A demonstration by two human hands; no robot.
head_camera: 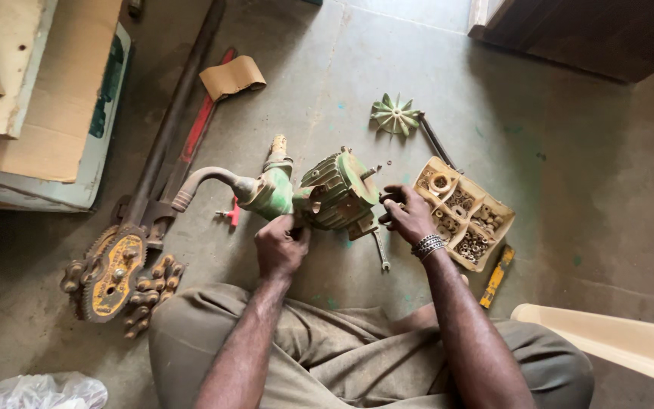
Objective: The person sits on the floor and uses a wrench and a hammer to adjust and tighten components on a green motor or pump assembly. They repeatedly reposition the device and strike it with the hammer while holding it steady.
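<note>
A crumpled clear plastic bag [39,391] is seen at the seven o'clock corner of the concrete floor [569,151], with flattened cardboard boxes [47,98] stacked at ten o'clock. Below the boxes, a rusty chain pipe wrench with a yellow-painted head [115,273] is laid on the floor, its long dark handle running toward twelve o'clock beside a red bar [198,129]. A curled piece of tan sandpaper [232,76] is seen at eleven o'clock.

At the centre, a worn green finned metal pump with a curved grey pipe [319,193] is held just above the floor. The left hand [281,246] is clenched around the pump's neck from below; the right hand [406,216], a beaded bracelet on its wrist, is pressed to the finned body's right end, fingers curled at something too small to be made out.

A green plastic fan impeller [397,115] is lying at one o'clock. Just right of the right hand, a cardboard tray filled with rusty nuts and washers [465,213] is set, with a yellow-handled tool [496,276] at four o'clock and a cream plastic edge [615,341] at the lower right.
</note>
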